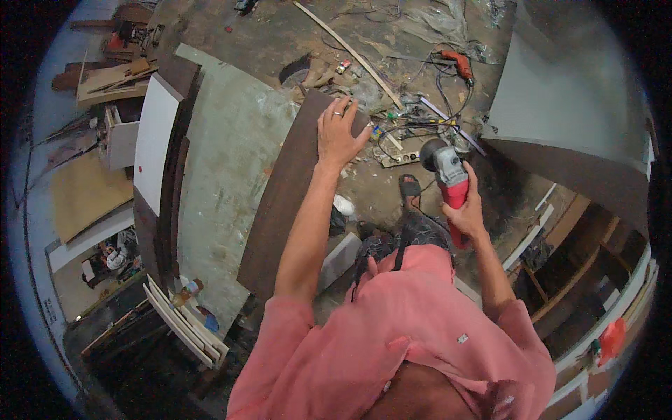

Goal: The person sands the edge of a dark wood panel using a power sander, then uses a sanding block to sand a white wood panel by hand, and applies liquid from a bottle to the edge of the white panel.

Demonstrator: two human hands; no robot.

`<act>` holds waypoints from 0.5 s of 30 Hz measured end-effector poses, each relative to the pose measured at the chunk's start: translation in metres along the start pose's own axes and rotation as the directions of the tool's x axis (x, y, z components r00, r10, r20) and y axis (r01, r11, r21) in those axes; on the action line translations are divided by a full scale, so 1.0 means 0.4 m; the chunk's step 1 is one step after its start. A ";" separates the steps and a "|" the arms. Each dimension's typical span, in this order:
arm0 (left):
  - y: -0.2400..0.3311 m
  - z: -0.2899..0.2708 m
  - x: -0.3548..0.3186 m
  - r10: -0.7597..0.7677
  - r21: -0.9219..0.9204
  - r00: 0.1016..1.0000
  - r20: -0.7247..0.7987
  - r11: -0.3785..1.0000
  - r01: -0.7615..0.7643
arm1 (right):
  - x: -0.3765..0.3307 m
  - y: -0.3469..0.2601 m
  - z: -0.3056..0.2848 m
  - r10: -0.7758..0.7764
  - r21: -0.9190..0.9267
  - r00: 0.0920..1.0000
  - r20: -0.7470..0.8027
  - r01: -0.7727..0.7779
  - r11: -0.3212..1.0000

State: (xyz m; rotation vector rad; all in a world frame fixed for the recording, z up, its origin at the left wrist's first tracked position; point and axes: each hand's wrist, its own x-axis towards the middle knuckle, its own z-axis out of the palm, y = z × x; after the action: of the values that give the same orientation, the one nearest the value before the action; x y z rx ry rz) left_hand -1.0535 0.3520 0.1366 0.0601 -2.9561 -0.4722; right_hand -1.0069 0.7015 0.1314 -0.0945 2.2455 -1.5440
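My left hand (341, 136), a ring on one finger, lies with fingers spread on the far end of a long dark brown board (283, 199). The thumb stands apart near the board's right edge. In my right hand (465, 210) is a red and grey angle grinder (450, 178), gripped round its red body. Its dark round disc (433, 152) points away from me, to the right of the board and apart from it. Whether the disc spins I cannot tell.
A pale greenish panel (220, 161) lies left of the board. Beyond the grinder are a power strip (402, 159), tangled cords, an orange drill (458, 63) and a long wooden strip (350, 52). A large grey panel (560, 91) stands at right; wooden framing (577, 283) lies below it.
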 end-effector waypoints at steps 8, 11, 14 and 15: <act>0.017 -0.011 -0.086 0.088 0.165 0.995 0.051 0.982 -0.096 | -0.016 0.020 -0.047 0.038 -0.027 0.996 -0.076 -0.040 0.999; 0.010 -0.016 -0.187 0.002 0.252 0.997 0.083 0.968 -0.023 | 0.015 0.058 -0.070 -0.042 0.001 0.993 -0.106 0.042 0.999; -0.045 -0.046 -0.348 -0.128 0.291 0.987 0.097 0.952 0.095 | 0.048 0.013 -0.073 -0.129 -0.070 0.985 -0.118 0.122 0.990; -0.091 -0.064 -0.402 -0.147 0.298 0.982 0.115 0.948 0.107 | 0.065 -0.004 -0.046 -0.180 -0.091 0.974 -0.135 0.168 0.981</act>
State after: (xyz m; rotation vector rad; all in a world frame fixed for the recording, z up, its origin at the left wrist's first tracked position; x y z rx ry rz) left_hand -0.8900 0.3196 0.1269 0.2626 -3.1452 -0.0511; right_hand -1.0377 0.7096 0.1305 -0.2158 2.4692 -1.5948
